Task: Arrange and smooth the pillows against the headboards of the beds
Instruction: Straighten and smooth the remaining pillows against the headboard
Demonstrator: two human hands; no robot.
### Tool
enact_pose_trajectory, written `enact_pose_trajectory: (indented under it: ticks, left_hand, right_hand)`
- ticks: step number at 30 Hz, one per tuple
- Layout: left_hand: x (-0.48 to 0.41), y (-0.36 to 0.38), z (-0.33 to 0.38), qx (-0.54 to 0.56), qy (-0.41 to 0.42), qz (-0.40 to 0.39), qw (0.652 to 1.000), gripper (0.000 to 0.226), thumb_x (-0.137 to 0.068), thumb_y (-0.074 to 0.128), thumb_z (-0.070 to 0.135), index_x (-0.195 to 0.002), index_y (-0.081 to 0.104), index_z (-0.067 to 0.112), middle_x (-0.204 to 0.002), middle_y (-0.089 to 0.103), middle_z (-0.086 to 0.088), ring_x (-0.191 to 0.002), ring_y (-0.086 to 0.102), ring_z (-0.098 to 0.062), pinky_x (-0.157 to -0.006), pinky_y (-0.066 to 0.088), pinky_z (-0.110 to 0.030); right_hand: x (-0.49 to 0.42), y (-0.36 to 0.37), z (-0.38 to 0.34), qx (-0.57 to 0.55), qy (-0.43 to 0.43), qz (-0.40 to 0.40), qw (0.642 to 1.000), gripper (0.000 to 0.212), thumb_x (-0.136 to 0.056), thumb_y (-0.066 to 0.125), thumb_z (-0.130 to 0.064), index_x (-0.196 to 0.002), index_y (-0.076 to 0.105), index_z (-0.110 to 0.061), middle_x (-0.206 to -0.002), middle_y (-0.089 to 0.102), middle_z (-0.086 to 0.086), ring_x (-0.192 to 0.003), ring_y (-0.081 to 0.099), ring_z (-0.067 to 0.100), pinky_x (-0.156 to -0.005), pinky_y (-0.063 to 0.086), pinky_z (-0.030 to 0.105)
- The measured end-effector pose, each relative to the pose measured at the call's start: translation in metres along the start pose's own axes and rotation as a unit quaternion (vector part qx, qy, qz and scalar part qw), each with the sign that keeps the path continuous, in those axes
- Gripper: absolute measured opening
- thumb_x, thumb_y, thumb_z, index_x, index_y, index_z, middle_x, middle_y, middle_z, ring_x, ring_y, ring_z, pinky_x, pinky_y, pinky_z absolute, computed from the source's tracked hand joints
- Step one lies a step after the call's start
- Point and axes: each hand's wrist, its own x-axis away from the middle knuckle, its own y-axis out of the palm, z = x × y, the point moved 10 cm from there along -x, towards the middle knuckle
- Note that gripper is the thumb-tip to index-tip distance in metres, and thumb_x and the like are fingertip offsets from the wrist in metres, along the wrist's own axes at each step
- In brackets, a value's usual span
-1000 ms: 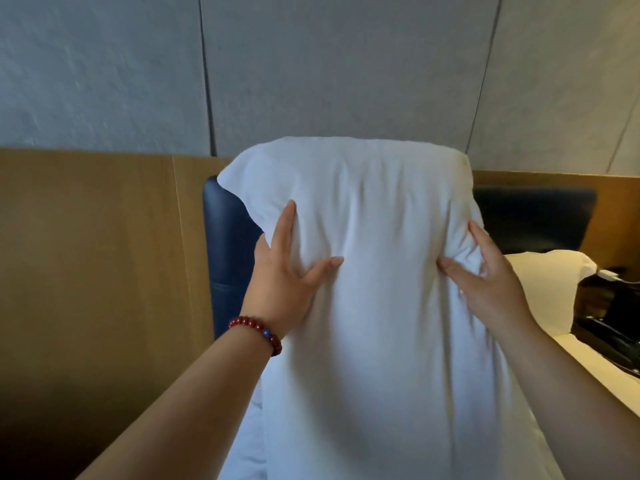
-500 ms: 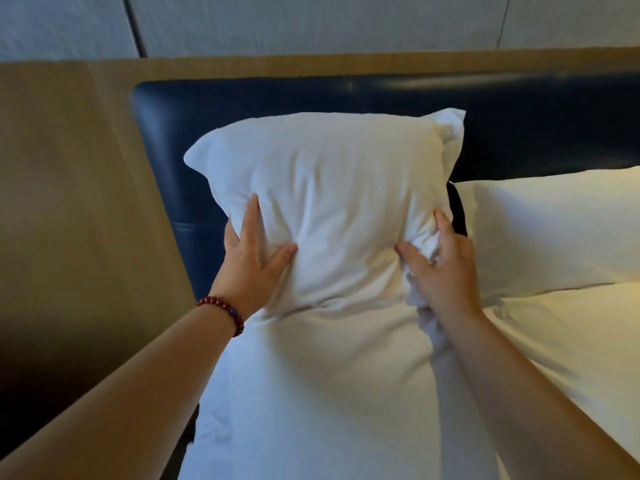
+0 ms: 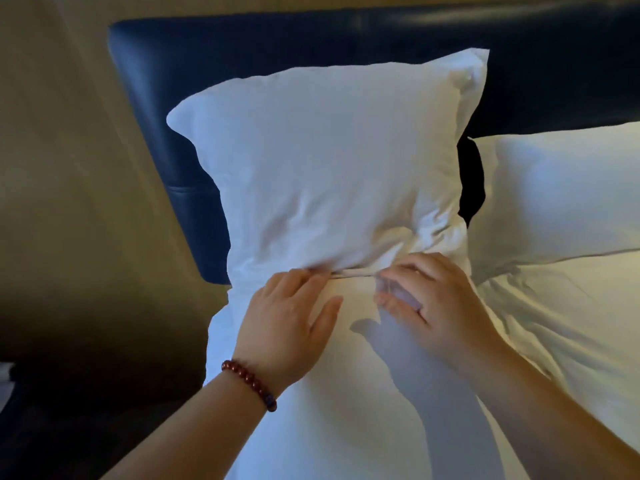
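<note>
A bed covered in white bedding, smooth below the fingers and creased to their right, runs up to a padded navy headboard with a glossy, leather-like skin and a rounded corner. Left of the fingers, matte tan wood panelling lines the wall.

Just above the fingers, a plump white pillow stands upright against the headboard. Its cotton case is wrinkled near its lower edge and it has a flat flanged border. A second white pillow lies right of the fingers, close beside the first.

The left hand, with a dark red beaded bracelet at the wrist, lies flat on the bedding. Its fingers are straight and close together, the tips at the pillow's bottom fold and the thumb spread. The right hand rests beside it. Its fingers are bent and blurred at the same fold, so I cannot tell whether they pinch fabric.
</note>
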Motion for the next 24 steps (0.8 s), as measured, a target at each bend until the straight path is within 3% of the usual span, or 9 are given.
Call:
enact_pose_trajectory:
  ticks: [3, 7, 12, 19, 24]
  left_hand:
    - [0.000, 0.021, -0.009, -0.009, -0.023, -0.054, 0.998, 0.060, -0.091, 0.027, 0.061, -0.130, 0.056, 0.026, -0.126, 0.058, 0.006, -0.118, 0.051, -0.018, -0.100, 0.038, -0.032]
    - [-0.002, 0.044, -0.021, -0.020, -0.039, -0.105, 0.994, 0.071, -0.086, 0.016, 0.070, -0.136, 0.046, 0.028, -0.128, 0.053, 0.010, -0.122, 0.045, -0.014, -0.103, 0.036, -0.031]
    - [-0.008, 0.076, -0.033, -0.035, -0.050, -0.144, 0.988, 0.074, -0.082, 0.015, 0.077, -0.136, 0.042, 0.032, -0.131, 0.052, 0.009, -0.124, 0.043, -0.013, -0.107, 0.030, -0.029]
    - [-0.024, 0.125, -0.051, -0.001, -0.090, -0.248, 0.965, 0.076, -0.082, 0.015, 0.077, -0.145, 0.031, 0.037, -0.149, 0.041, 0.009, -0.138, 0.033, -0.016, -0.113, 0.026, -0.038]
    - [-0.011, 0.122, -0.048, -0.031, -0.094, -0.249, 0.963, 0.077, -0.084, 0.016, 0.074, -0.144, 0.034, 0.030, -0.147, 0.042, 0.006, -0.137, 0.033, -0.017, -0.115, 0.021, -0.035]
  right_hand:
    - [-0.002, 0.029, 0.010, -0.018, 0.027, -0.088, 0.996, 0.067, -0.093, 0.029, -0.068, -0.116, 0.069, -0.020, -0.106, 0.062, -0.007, -0.098, 0.059, 0.015, -0.084, 0.049, 0.039]
    - [-0.003, 0.059, 0.028, -0.013, 0.068, -0.178, 0.982, 0.089, -0.084, 0.012, -0.081, -0.131, 0.060, -0.022, -0.128, 0.059, -0.011, -0.120, 0.053, 0.011, -0.100, 0.044, 0.037]
    - [-0.004, 0.087, 0.046, 0.025, 0.100, -0.230, 0.968, 0.103, -0.070, -0.002, -0.091, -0.108, 0.065, -0.023, -0.110, 0.062, -0.009, -0.109, 0.056, 0.014, -0.091, 0.044, 0.037]
    - [0.011, 0.128, 0.086, 0.000, 0.206, -0.241, 0.948, 0.091, -0.075, 0.011, -0.080, -0.119, 0.064, -0.021, -0.135, 0.055, -0.001, -0.128, 0.046, 0.018, -0.102, 0.038, 0.038]
    - [0.021, 0.097, 0.078, -0.044, 0.204, -0.111, 0.972, 0.064, -0.088, 0.025, -0.064, -0.104, 0.069, -0.020, -0.106, 0.069, 0.000, -0.103, 0.060, 0.018, -0.080, 0.041, 0.029]
